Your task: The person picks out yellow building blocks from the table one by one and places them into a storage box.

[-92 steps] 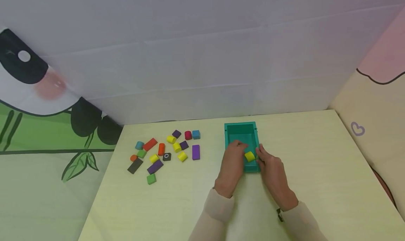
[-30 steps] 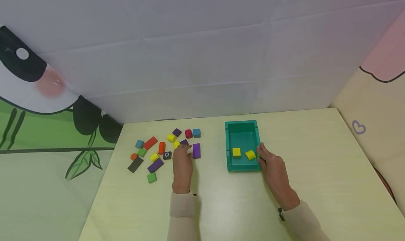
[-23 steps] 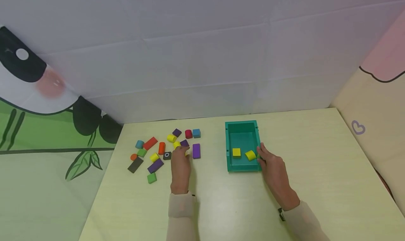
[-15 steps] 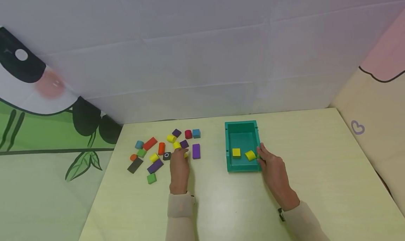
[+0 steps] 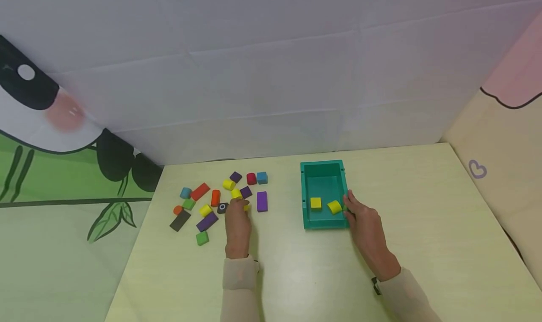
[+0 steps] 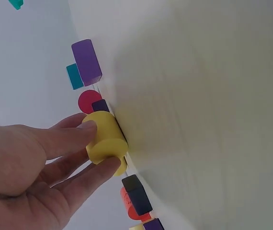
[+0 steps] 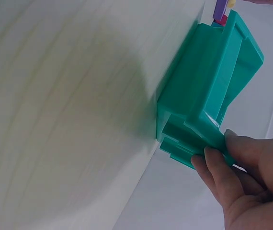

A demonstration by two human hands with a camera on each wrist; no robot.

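My left hand (image 5: 238, 225) is at the near side of the scattered blocks. It pinches a yellow cylinder block (image 6: 105, 136) between thumb and fingers; in the head view the hand covers most of that block. My right hand (image 5: 369, 230) grips the right wall of a teal plastic bin (image 5: 323, 225). Seen from the right wrist, the thumb and fingertips (image 7: 213, 155) close on the bin's rim. Inside the bin lie a yellow square-looking block (image 5: 315, 204) and a yellow cylinder (image 5: 334, 207). A bit of lighter green shows by the right fingertips, mostly hidden.
Around the left hand lie several loose blocks: a purple one (image 5: 262, 201), a blue cube (image 5: 262, 177), a red cylinder (image 5: 251, 178), a black one with a ring mark (image 5: 222, 208), a green cube (image 5: 202, 238). A wall sheet (image 5: 271, 134) rises behind the table (image 5: 288, 275).
My left hand has left the bin, where a yellow square-looking block now lies, and gone left to the scattered blocks. Lately it shifted slightly further left with the yellow cylinder. My right hand stays put.
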